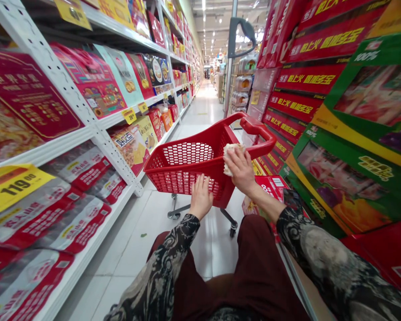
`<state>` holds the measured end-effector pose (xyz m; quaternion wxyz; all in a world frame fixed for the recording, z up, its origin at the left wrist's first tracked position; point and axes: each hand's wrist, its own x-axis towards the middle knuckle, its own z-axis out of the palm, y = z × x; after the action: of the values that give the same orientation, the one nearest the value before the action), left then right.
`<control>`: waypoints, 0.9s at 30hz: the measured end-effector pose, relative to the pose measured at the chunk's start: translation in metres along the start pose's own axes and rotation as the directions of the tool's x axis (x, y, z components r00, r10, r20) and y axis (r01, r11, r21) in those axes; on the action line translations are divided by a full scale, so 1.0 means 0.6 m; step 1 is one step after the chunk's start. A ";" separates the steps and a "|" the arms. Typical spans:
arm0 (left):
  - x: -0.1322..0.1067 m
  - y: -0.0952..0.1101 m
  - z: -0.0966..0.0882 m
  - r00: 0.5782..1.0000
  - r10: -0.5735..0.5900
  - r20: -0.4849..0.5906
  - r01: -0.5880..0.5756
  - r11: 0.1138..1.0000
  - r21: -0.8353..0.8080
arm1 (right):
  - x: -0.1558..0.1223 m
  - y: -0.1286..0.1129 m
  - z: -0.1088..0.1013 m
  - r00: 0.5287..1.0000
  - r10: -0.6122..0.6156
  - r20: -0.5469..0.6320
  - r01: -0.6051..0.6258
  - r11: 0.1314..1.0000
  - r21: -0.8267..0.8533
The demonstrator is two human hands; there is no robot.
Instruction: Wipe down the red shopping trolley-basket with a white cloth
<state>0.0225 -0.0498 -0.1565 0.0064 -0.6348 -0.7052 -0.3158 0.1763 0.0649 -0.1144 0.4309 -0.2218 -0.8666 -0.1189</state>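
A red plastic shopping cart (183, 167) with mesh sides stands side-on in front of my knees, its handle (259, 131) to the right. My right hand (239, 168) presses a crumpled whitish cloth (233, 146) against the cart's upper rim near the handle end. The fingers lie over the cloth and hide most of it. Lower and to the left, my left hand (201, 196) rests its outstretched fingers on the mesh side, with nothing held. Through the mesh the basket shows no goods. Grey legs with casters (233, 229) carry the cart.
White shelving (115, 118) with boxed goods and shrink-wrapped bottles (87, 223) lines the left. Stacked red cartons (297, 104) and green juice boxes (350, 156) rise close on the right. A metal post with a grey loop handle (242, 38) stands beyond the cart. The tiled aisle (205, 98) runs ahead.
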 end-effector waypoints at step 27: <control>-0.014 -0.028 0.018 0.999 0.045 0.008 -0.045 0.992 0.114 | -0.071 -0.061 0.109 0.926 -0.070 0.372 0.040 0.995 0.088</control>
<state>0.0134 -0.0522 -0.1758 0.0479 -0.6498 -0.7077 -0.2732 0.1357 0.0467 -0.1881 0.2625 -0.1989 -0.9428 -0.0523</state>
